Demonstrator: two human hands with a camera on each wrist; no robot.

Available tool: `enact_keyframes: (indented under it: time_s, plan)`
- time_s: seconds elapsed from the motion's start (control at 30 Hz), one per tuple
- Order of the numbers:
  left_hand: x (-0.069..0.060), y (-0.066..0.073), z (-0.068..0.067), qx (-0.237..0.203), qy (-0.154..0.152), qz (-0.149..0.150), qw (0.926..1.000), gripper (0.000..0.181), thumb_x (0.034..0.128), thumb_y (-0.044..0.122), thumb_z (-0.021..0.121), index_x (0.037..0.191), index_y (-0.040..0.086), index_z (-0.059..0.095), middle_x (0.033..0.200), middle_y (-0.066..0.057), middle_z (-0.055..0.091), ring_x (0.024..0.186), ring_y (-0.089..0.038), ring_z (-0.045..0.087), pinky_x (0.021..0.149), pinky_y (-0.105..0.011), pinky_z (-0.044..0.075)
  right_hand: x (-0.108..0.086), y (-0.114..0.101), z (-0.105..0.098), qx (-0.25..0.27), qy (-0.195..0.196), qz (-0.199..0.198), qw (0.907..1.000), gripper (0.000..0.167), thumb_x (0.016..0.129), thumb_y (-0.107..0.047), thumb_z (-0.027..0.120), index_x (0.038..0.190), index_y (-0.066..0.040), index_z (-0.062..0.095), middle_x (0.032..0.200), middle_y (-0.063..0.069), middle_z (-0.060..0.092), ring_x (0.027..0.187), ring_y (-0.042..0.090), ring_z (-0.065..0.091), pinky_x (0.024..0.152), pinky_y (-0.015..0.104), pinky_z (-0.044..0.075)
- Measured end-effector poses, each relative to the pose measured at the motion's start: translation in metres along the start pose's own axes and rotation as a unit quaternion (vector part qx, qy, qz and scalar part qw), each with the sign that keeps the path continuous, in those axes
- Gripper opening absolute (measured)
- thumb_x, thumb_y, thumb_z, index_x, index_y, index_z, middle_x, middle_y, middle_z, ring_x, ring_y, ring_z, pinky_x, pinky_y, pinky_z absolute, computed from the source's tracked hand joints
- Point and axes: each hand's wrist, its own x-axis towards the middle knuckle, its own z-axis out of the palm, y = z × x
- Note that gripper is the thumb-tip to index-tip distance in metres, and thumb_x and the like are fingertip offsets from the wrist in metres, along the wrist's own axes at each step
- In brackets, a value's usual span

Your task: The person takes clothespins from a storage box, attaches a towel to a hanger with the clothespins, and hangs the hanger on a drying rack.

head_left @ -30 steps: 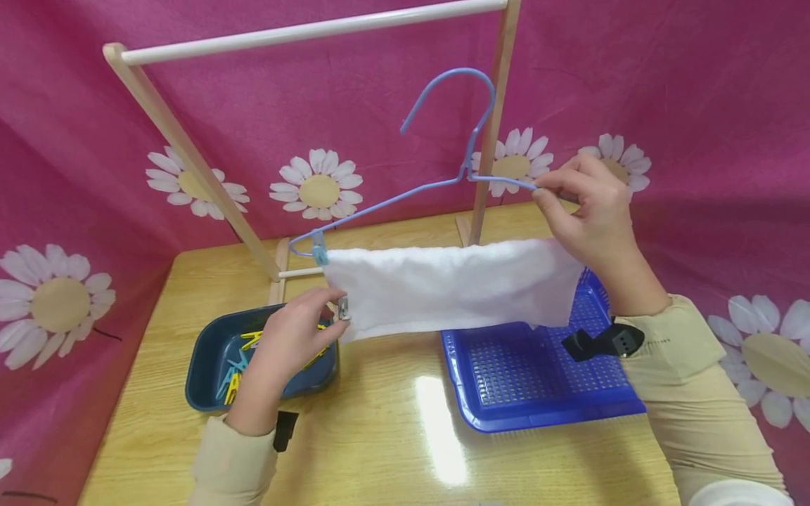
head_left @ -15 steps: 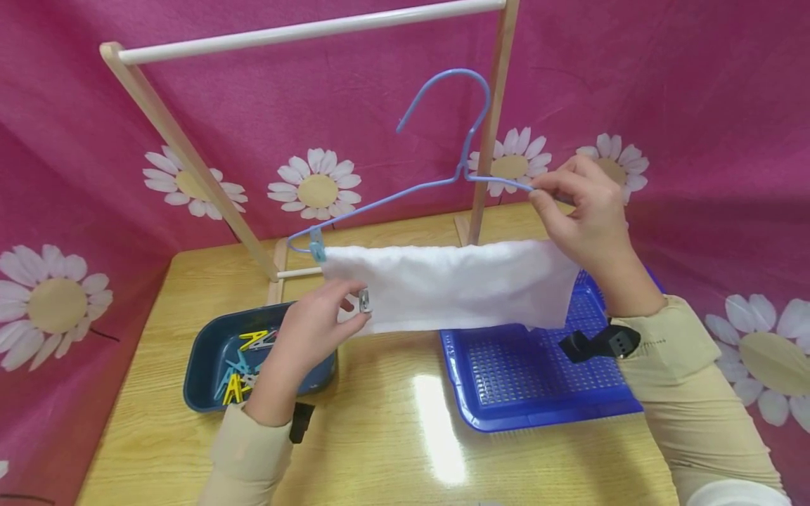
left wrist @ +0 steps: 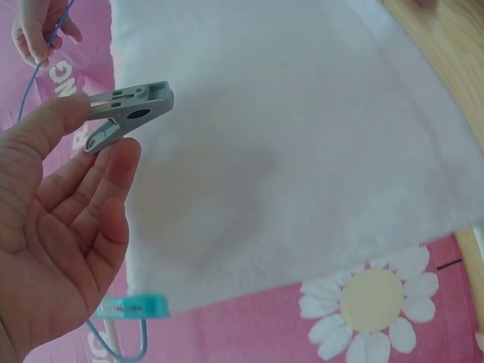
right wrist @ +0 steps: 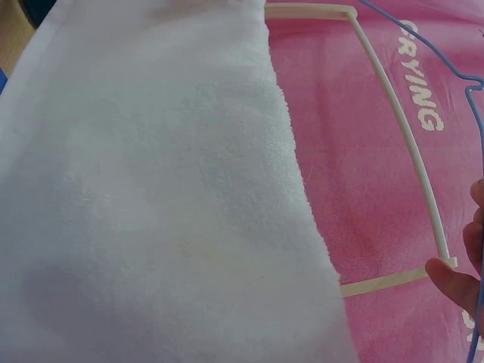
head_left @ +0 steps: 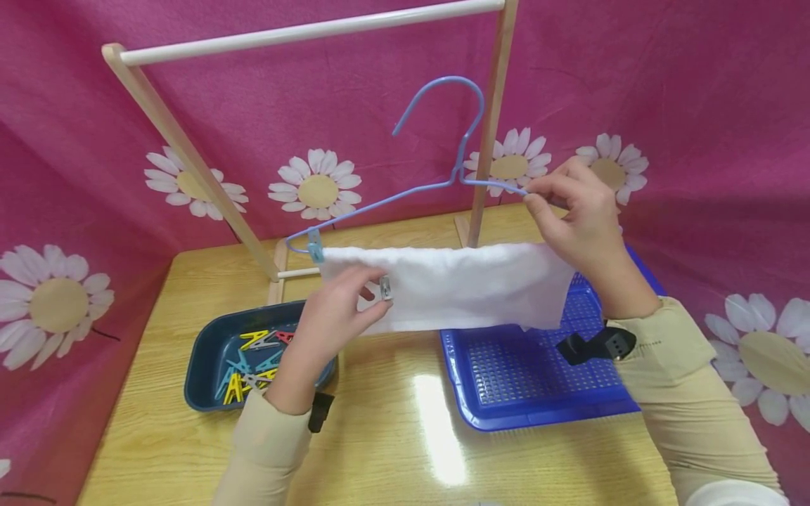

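A grey clothespin (left wrist: 132, 113) is pinched between the thumb and fingers of my left hand (head_left: 342, 302), in front of the white towel (head_left: 468, 288). My right hand (head_left: 579, 211) grips the right arm of a blue wire hanger (head_left: 392, 197), whose hook points up. The towel hangs folded over the hanger's lower bar. At its left top corner a teal clothespin (head_left: 315, 246) clips it to the hanger; the same teal pin shows low in the left wrist view. My right hand covers the hanger's right end in the head view.
A dark blue tub (head_left: 196, 379) with several yellow, teal, grey and red clothespins stands at the left of the wooden table (head_left: 380, 436). A blue perforated basket (head_left: 493, 422) lies under the towel's right side. Behind stands a wooden rack with a white top rail (head_left: 316, 31).
My left hand has moved to the right across the towel with the grey clothespin. The hanger and right hand have shifted slightly left and down.
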Motion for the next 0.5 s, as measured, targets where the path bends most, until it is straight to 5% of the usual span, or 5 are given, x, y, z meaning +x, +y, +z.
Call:
enact_keyframes:
  time_s: [0.5]
  plan:
    - [0.017,0.015,0.01,-0.006,0.003,0.035,0.9994,0.036,0.0769,0.021,0.069,0.11,0.01,0.06,0.1,0.001,0.062,0.078,-0.01,0.059,0.062,-0.025,0.046,-0.002,-0.001,0.001,0.004,0.003,-0.007,1.0,0.007,0.07,0.012,0.064,0.075,0.008,0.065,0.068,0.012,0.048,0.069,0.007,0.044,0.067,0.008,0.039]
